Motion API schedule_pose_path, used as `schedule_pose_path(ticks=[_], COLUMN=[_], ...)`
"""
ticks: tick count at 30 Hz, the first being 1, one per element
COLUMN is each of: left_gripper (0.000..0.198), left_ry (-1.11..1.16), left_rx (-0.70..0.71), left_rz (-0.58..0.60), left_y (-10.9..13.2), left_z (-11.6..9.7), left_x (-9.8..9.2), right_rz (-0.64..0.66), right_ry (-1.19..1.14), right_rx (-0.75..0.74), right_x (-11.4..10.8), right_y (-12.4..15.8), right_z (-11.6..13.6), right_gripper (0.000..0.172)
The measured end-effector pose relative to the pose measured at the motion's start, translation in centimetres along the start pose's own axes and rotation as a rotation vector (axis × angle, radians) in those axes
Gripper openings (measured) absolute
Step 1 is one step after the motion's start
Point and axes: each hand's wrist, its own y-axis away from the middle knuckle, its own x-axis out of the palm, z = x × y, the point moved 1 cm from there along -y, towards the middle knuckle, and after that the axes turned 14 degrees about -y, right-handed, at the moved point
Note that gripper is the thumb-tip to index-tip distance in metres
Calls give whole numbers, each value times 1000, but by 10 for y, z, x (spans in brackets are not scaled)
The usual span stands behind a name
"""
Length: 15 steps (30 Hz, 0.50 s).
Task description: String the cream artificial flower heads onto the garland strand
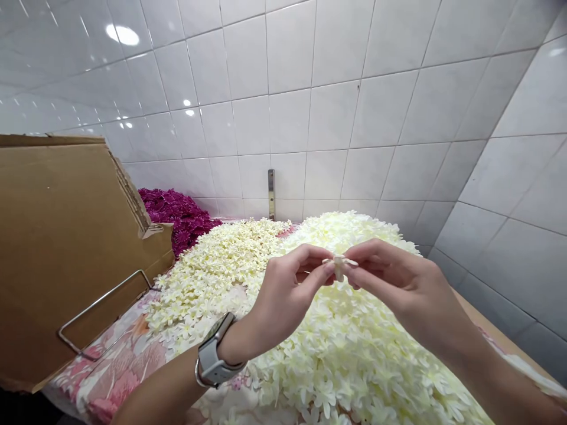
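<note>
Both my hands are raised above a big heap of cream fabric flowers [354, 354]. Between them I pinch one small cream flower piece [339, 264]. My left hand [287, 295], with a grey watch on the wrist, grips it with thumb and forefinger from the left. My right hand [394, 283] grips the same piece from the right with its fingertips. The piece is partly hidden by my fingers.
A second, flatter spread of smaller cream flowers [221, 265] lies to the left on a pink floral cloth [119, 366]. Magenta flowers [177, 215] pile at the back. A cardboard box [57, 248] with a wire handle stands at left. White tiled walls close the back and right.
</note>
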Motion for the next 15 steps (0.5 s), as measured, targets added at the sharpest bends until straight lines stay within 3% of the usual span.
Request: schedule_pose_path(ticks=[2, 5, 8, 11, 13, 15], left_gripper=[13, 11, 12, 13, 14, 15], left_ry=[147, 174, 38, -17, 66, 171], left_rx=[-115, -185, -157, -179, -218, -256], left_rz=[92, 170, 94, 9, 21, 74], left_y=[-6, -11, -11, -10, -11, -12], left_z=[-4, -6, -3, 0, 1, 1], left_x=[-4, -6, -3, -1, -1, -2], right_rz=[4, 18, 35, -92, -179, -163], right_ry=[-119, -185, -124, 93, 270, 391], right_rx=[92, 156, 160, -51, -286, -412], right_x=[-7, -10, -4, 3, 5, 5], right_y=[-5, -9, -7, -1, 1, 1], right_z=[-1, -3, -4, 0, 4, 6], right_gripper=[11, 13, 13, 6, 2, 5])
